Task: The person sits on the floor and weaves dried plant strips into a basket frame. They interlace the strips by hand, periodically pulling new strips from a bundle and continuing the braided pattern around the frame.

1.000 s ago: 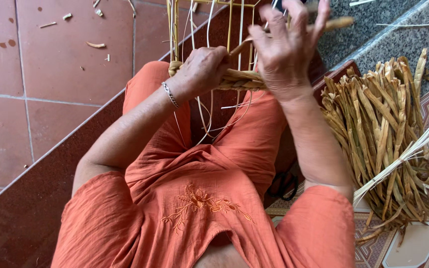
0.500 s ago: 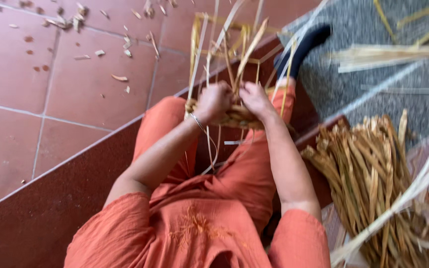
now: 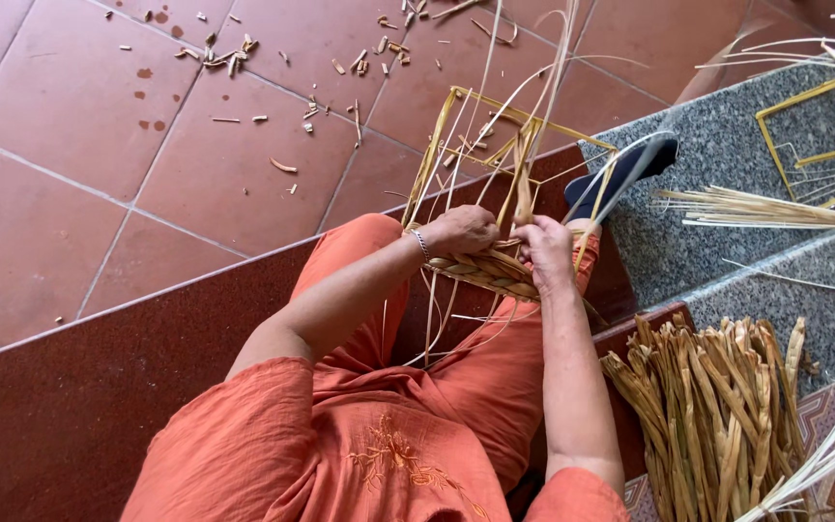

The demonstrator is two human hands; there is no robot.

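Note:
A half-woven basket (image 3: pixel 488 269) of pale dried straw rests on my lap, its thin yellow frame (image 3: pixel 495 111) and loose upright strands rising away from me. My left hand (image 3: pixel 461 230) grips the woven band at its left end; a thin bracelet circles that wrist. My right hand (image 3: pixel 545 253) pinches a straw strand against the band's right end. Both hands touch the weave, a short gap between them. I wear an orange embroidered outfit (image 3: pixel 379 425).
A bundle of dried straw stalks (image 3: pixel 717 406) lies at my right. A dark sandal (image 3: pixel 620 174) sits on the grey granite step (image 3: pixel 727 155). Another yellow frame (image 3: pixel 823 126) and loose strands lie at far right. Straw scraps (image 3: pixel 311 87) litter the red tile floor.
The view has pulled back and tilted, showing more floor and steps. My right hand came down from the upright strands to the woven band beside my left hand.

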